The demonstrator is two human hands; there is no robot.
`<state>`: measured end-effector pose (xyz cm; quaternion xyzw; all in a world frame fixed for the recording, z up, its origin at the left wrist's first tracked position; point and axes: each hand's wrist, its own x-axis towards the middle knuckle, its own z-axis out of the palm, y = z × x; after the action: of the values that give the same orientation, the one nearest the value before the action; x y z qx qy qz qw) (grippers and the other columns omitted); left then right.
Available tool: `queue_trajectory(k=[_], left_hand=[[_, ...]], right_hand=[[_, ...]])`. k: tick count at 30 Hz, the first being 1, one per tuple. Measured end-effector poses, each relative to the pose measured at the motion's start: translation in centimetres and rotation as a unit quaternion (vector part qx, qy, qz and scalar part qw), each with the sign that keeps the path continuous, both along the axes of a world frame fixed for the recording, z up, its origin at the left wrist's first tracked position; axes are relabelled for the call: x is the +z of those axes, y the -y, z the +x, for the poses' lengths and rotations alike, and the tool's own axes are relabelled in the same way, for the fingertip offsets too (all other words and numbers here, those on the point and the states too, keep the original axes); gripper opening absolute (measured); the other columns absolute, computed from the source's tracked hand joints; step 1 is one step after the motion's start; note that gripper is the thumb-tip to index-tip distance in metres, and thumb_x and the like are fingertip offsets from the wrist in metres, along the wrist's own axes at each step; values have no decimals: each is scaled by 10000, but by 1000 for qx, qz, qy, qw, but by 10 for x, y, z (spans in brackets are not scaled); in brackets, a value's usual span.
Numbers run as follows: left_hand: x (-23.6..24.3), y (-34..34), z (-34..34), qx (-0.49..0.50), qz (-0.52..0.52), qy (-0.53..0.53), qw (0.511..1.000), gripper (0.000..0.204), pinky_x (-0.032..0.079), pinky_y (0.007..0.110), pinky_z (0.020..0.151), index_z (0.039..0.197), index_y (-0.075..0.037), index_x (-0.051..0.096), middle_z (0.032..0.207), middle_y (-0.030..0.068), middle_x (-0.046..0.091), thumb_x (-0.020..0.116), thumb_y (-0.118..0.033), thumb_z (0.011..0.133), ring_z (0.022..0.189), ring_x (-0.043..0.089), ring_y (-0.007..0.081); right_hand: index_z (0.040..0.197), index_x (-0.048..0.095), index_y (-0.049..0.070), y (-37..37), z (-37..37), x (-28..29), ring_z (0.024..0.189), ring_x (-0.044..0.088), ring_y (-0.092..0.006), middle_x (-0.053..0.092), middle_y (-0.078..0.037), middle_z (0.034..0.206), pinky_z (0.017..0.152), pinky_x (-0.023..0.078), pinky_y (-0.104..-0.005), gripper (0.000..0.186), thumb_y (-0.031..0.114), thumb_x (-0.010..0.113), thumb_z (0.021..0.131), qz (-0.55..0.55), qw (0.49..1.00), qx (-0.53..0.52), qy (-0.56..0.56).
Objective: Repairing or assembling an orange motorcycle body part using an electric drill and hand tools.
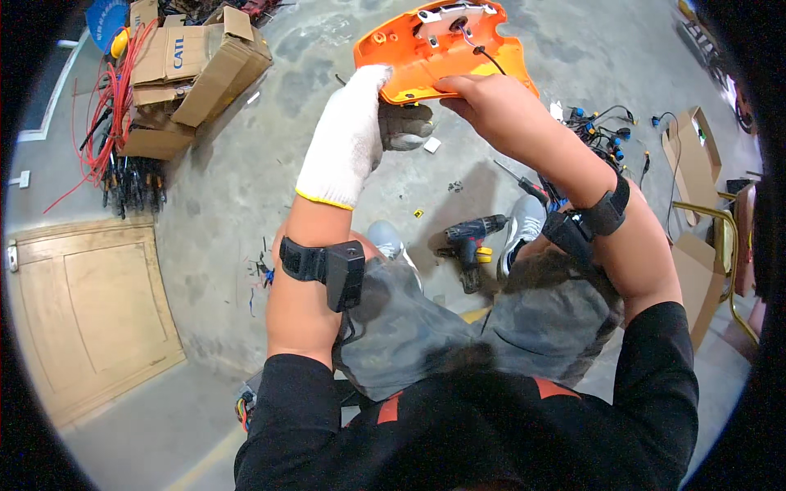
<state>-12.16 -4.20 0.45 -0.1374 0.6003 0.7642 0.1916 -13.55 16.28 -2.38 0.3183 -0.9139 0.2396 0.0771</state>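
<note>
My left hand [352, 123], in a white knitted glove with a yellow cuff and grey palm, grips the near left edge of an orange plastic shell [417, 78]. The shell is held up in front of me with its hollow inside toward me. Bare, my right hand [490, 106] is closed at the near right part of the shell, with some fingertips hidden. Beside it a thin black cable [490, 59] runs inside the shell, up to a round dark part [459, 24] set in a white piece near the far edge.
On the floor between my shoes lies a cordless drill [471, 245], with a screwdriver [522, 180] beyond it. Black cables with blue connectors [602, 135] lie to the right. Cardboard boxes [196, 74] and red wires [119, 106] are piled at far left, near a wooden door [94, 311].
</note>
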Motion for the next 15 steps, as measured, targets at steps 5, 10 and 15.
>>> queue_trajectory(k=[5,10,15], left_hand=[[9,-7,-1,8,-8,-27,1000,621,550,414,664,1166,-23,590,942,162,689,434,-579,936,747,683,294],[-1,-24,2,60,-20,-96,993,619,498,381,853,1240,-91,536,1050,89,620,458,-623,933,933,605,225],[-14,-50,11,36,11,-215,976,460,529,299,786,1290,-43,490,1195,68,604,674,-231,912,1029,604,158]], right_hand=[[1011,639,44,4,5,12,812,660,-389,676,-192,815,724,522,-496,201,138,585,843,2,999,-34,-2],[911,615,26,4,4,18,733,664,-392,663,-210,765,631,523,-507,154,144,537,850,-5,989,-147,-2],[1007,588,3,25,18,21,881,667,-350,677,-187,949,720,536,-459,212,98,516,832,-17,987,-150,-62]])
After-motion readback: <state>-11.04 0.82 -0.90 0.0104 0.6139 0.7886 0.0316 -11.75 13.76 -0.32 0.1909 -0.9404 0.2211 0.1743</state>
